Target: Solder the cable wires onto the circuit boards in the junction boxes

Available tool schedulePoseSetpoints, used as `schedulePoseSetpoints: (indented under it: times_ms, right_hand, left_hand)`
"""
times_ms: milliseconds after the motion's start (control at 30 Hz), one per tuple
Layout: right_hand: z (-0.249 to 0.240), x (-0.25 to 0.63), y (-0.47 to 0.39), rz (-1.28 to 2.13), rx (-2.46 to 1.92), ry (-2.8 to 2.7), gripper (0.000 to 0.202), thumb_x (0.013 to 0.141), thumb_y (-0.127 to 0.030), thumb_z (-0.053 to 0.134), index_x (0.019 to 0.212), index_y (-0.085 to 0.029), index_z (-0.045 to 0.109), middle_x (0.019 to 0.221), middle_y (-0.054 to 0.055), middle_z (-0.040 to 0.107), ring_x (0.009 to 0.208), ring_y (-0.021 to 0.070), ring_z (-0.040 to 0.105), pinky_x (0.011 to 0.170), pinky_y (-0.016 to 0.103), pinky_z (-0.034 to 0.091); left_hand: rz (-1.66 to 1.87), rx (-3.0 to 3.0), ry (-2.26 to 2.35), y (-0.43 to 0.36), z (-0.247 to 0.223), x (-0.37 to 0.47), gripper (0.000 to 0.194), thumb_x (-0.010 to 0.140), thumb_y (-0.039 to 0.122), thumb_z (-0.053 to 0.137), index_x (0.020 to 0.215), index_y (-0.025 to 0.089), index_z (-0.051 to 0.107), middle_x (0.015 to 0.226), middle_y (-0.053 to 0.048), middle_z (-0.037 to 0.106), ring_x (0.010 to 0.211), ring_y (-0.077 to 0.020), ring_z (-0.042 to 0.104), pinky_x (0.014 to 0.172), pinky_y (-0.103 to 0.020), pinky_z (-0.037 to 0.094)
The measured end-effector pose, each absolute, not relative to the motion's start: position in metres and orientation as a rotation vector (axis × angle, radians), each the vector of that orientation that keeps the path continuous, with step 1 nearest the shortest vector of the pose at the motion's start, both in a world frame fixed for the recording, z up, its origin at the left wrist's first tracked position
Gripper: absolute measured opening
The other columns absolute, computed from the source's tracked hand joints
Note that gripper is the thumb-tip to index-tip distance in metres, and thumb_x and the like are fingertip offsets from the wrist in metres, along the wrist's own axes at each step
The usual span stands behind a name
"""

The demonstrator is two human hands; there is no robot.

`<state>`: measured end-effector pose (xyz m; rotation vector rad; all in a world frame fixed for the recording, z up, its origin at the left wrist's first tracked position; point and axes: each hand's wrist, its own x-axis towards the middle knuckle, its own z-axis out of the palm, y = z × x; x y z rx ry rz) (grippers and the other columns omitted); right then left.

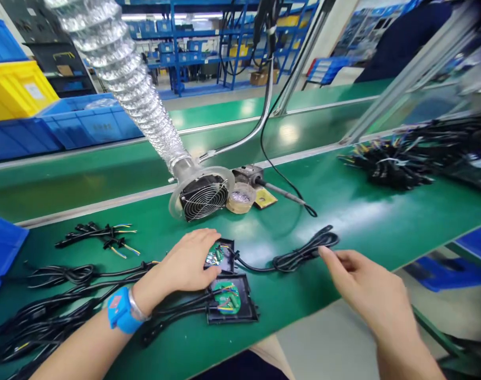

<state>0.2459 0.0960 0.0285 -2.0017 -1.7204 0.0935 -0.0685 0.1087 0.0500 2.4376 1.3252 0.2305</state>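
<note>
**Upper black case (229, 258) partly covered by the left hand (189, 261); coiled cable (299, 256) met by the right hand (367, 279)**

The left hand is laid palm down across the upper black case, with thumb and fingers spread apart at opposite sides of it; whether the case is gripped cannot be told. At the right hand, the end of the coiled cable is met by the thumb tip, while the fingers are curled; whether the cable is pinched cannot be told. A blue strap (122, 311) is worn on the left wrist.

The coiled cable is joined to the right side of the upper case, and both are set on the green table (343, 211). Just below, a green circuit board (229, 300) is seated in the lower black case (246, 301), which is entered by cables from the left.

Farther left, long black cables (62, 316) are heaped, with short cables (98, 235) crossed above them. Beyond the cases, a fan (207, 198) is mounted at the mouth of a silver duct (140, 87); beside it are placed a round tub (240, 200) and a yellow sponge (265, 198). Wire bundles (394, 163) are piled at far right.
</note>
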Motion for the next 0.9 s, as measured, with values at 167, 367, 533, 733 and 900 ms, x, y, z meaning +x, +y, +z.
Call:
schedulePoseSetpoints:
  times_ms: [167,367,533,733,900]
  right_hand:
    - [0.021,0.195,0.105,0.225,-1.462,-2.280,0.023,0.094,-0.033,0.049,0.099,-0.017,0.065,0.093,0.011,0.071,0.087,0.0245,0.065,0.082,0.038,0.051]
    - [0.016,0.156,0.131,0.444,-1.284,-2.567,0.018,0.091,-0.013,0.046,0.098,-0.015,0.063,0.089,0.010,0.066,0.086,0.0235,0.062,0.078,0.035,0.048]
    - [0.035,0.157,0.144,0.590,-1.182,-2.732,0.024,0.098,-0.018,0.038,0.092,-0.015,0.061,0.087,0.009,0.065,0.074,0.0190,0.060,0.068,0.030,0.043]
    - [0.044,0.159,0.170,0.714,-1.000,-2.968,0.021,0.095,-0.015,0.044,0.084,-0.016,0.062,0.079,0.007,0.069,0.072,0.0188,0.062,0.065,0.028,0.038]
    - [0.047,0.156,0.180,0.805,-0.903,-3.087,0.022,0.094,-0.013,0.043,0.087,-0.015,0.064,0.081,0.008,0.070,0.070,0.0191,0.061,0.064,0.029,0.037]
  left_hand:
    - [0.173,2.479,1.396,0.112,0.041,-0.067,0.060,0.084,0.033,0.065,0.137,0.013,0.046,0.144,-0.015,0.051,0.133,-0.0291,0.046,0.112,-0.048,0.036]
    - [0.233,2.507,1.497,0.099,0.037,-0.064,0.061,0.085,0.036,0.065,0.138,0.014,0.043,0.138,-0.016,0.056,0.126,-0.0300,0.052,0.105,-0.050,0.042]
    - [0.202,2.536,1.506,0.099,0.039,-0.061,0.050,0.086,0.031,0.064,0.132,0.017,0.048,0.137,-0.015,0.056,0.124,-0.0307,0.054,0.102,-0.050,0.043]
    - [0.123,2.611,1.494,0.099,0.042,-0.057,0.045,0.089,0.029,0.061,0.133,0.026,0.052,0.137,-0.015,0.055,0.120,-0.0330,0.056,0.097,-0.052,0.045]
    - [0.075,2.681,1.505,0.097,0.041,-0.054,0.040,0.089,0.028,0.058,0.130,0.027,0.056,0.135,-0.017,0.055,0.119,-0.0341,0.056,0.095,-0.052,0.047]
